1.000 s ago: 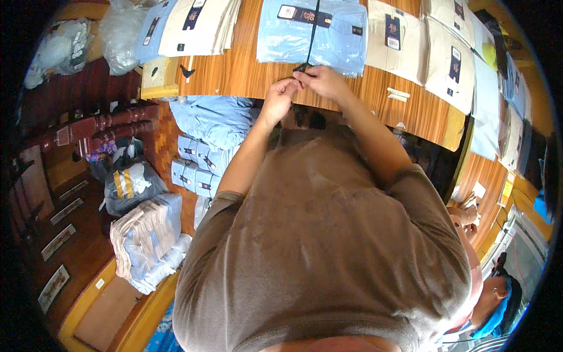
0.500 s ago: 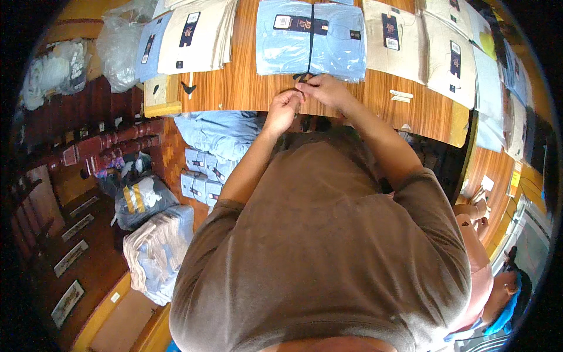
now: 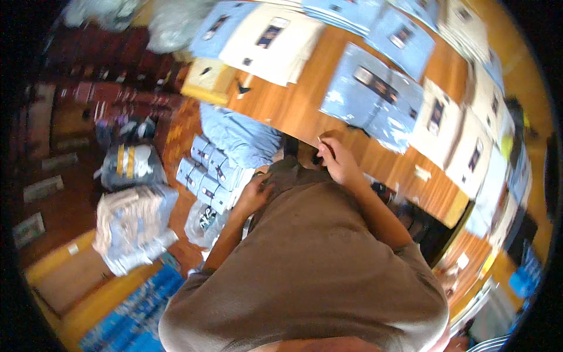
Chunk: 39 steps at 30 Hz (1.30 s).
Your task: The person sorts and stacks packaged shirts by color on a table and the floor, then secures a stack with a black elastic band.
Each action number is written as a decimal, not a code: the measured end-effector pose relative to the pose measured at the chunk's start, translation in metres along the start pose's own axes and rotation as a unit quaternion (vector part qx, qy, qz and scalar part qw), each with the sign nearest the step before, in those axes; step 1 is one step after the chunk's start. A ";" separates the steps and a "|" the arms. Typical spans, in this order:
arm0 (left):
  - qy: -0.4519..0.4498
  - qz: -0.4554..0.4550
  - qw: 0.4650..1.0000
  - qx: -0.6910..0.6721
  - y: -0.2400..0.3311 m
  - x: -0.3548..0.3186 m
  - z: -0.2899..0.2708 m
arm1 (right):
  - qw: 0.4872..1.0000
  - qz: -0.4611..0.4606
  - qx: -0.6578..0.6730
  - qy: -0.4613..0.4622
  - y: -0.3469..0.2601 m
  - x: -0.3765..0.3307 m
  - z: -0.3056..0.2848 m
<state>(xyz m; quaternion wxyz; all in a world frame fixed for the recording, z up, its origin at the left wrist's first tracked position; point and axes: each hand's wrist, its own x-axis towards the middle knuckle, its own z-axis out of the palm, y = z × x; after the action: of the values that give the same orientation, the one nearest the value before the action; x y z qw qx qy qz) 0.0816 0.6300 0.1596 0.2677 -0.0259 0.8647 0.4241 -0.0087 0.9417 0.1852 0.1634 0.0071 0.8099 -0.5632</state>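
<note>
Small dark item (image 3: 317, 158) — at the bench's (image 3: 293, 111) near edge, pinched in the right hand (image 3: 337, 161), grip closed on it. Left hand (image 3: 255, 193) — curled against the brown shirt (image 3: 316, 264); grip unclear. Beyond: bagged light-blue shirt (image 3: 372, 97), flat on the bench.

The packaged shirts (image 3: 375, 97) on the orange-brown wooden table (image 3: 293, 111) are pale blue and cream, each with a dark label. The person's T-shirt (image 3: 316, 264) is plain grey-brown. A light blue cloth (image 3: 240, 135) hangs beside the table, above dark red-brown flooring (image 3: 64, 199).
</note>
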 end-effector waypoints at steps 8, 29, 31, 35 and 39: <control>0.013 0.046 0.927 -0.372 0.046 0.078 -0.049 | 0.970 -0.136 0.145 -0.136 -0.071 0.088 0.094; 0.040 0.310 0.949 0.045 0.150 0.229 -0.154 | 0.802 0.008 -0.302 0.515 -0.050 0.029 -0.084; -0.095 0.408 0.908 -0.006 0.199 0.228 -0.090 | 0.772 0.064 -0.301 0.557 -0.008 0.032 -0.131; -0.126 0.176 0.968 -0.126 0.233 0.308 0.003 | 0.848 0.310 -0.080 0.423 0.033 0.047 -0.193; -0.228 0.083 0.953 -0.183 0.251 0.334 0.018 | 0.864 0.291 -0.029 0.410 0.035 0.060 -0.191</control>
<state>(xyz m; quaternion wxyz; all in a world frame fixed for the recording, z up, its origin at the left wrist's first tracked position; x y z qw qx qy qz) -0.2640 0.8644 0.1693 0.4121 0.0942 0.6876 0.5903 -0.1074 1.1192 0.1965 -0.0266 0.4679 0.7809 -0.4129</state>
